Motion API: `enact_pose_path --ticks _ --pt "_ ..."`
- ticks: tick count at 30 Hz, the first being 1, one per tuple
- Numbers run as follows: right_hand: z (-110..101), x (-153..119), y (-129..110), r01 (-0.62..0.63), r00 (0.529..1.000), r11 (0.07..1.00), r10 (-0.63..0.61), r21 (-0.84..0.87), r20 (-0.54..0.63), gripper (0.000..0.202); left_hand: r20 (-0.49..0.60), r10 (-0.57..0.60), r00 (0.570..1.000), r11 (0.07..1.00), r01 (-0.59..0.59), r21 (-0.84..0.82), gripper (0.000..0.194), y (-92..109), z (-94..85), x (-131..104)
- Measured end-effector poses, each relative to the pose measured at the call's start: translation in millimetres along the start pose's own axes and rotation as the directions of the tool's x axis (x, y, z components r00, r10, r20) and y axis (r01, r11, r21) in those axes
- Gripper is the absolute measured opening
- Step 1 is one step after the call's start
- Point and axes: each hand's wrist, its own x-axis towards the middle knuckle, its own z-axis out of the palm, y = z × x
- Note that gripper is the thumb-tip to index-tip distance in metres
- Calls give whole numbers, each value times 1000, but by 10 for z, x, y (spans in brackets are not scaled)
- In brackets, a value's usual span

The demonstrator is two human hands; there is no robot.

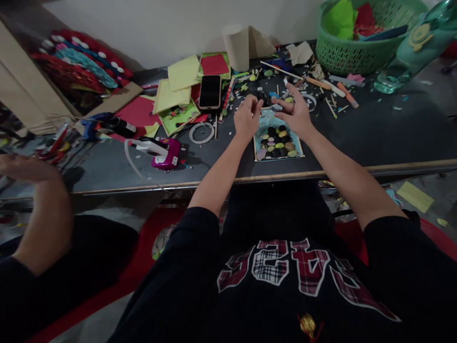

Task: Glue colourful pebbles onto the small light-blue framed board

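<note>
My left hand [247, 116] is over the back left of a small framed panel, its fingers curled and the thumb pressed to them. What they hold, if anything, is too small to tell. Between the thumb and fingers of my right hand [297, 114] sits a small grey pebble [276, 108]; one finger is raised, with a white bit at its tip. Below both hands lies the framed panel [280, 158], its front part covered with black, yellow, green and pale pebbles [279, 144]. Its back part is light blue. A dark heap of small pieces [264, 98] is just behind the panel.
Left of my hands are a phone [210, 92], a tape roll [202, 133] and a purple device [166, 153]. Sticks and scraps litter the back, near a green basket [352, 55] and a bottle [402, 64]. Another person's arm [46, 209] is at far left.
</note>
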Motion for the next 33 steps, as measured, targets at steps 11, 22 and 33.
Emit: enact_pose_path --ticks 11,22,33 --pt "-14 4 30 -19 1000 999 18 30 13 120 -22 188 982 982 -187 21 63 -61 30 39" --pt "5 -44 -4 36 994 994 -46 -99 -103 107 96 276 957 958 -282 58 62 116 -6 17" --pt "18 -76 -104 37 994 997 -44 -72 -98 111 113 221 969 975 -223 9 63 156 -38 -13"
